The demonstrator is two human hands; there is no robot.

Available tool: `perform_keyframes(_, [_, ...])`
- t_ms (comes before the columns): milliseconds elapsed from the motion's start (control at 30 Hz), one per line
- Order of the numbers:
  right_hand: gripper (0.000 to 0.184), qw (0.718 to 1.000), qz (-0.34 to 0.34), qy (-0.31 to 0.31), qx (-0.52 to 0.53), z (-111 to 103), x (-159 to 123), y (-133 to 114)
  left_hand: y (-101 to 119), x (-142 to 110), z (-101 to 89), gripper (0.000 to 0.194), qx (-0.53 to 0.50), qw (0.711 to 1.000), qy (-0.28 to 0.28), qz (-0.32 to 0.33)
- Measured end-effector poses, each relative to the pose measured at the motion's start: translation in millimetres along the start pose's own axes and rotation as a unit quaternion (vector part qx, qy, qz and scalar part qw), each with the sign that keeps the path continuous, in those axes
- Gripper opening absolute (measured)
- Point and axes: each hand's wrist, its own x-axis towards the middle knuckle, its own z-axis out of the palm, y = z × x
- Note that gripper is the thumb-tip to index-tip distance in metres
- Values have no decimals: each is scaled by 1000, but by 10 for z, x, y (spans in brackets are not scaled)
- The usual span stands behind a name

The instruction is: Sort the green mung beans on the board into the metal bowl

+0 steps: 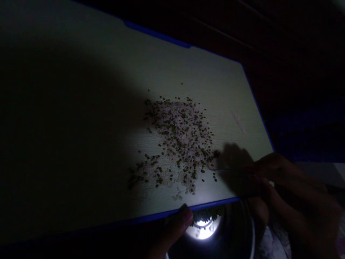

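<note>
A pale board (221, 82) with a blue rim slants across the view. On it lies a loose spread of small green beans mixed with pale rice-like grains (183, 129). My left hand (176, 225) grips the board's near edge, thumb on top; its other fingers are hidden below. At the right, the fingers of my right hand (285, 187) pinch the thin handle of what looks like a spoon (212, 164). The spoon's tip touches the right side of the grains, and the hand casts a shadow on the board.
Under the near edge stands a round, shiny container (253, 233) with green beans (210, 214) inside and a bright light reflected in it. A faint pale smear (238, 122) marks the board's right part. Dark surroundings hide most else; a blue shape (304, 136) shows at right.
</note>
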Motion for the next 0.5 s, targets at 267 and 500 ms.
perform_keyframes(267, [24,1000,-15,-13,-9,15,40,21,165,-22,32,32,47,999,17,-20])
perform_keyframes(500, [25,999,-28,-17,13,3,-43,3,187,-9,22,24,32,999,18,-15])
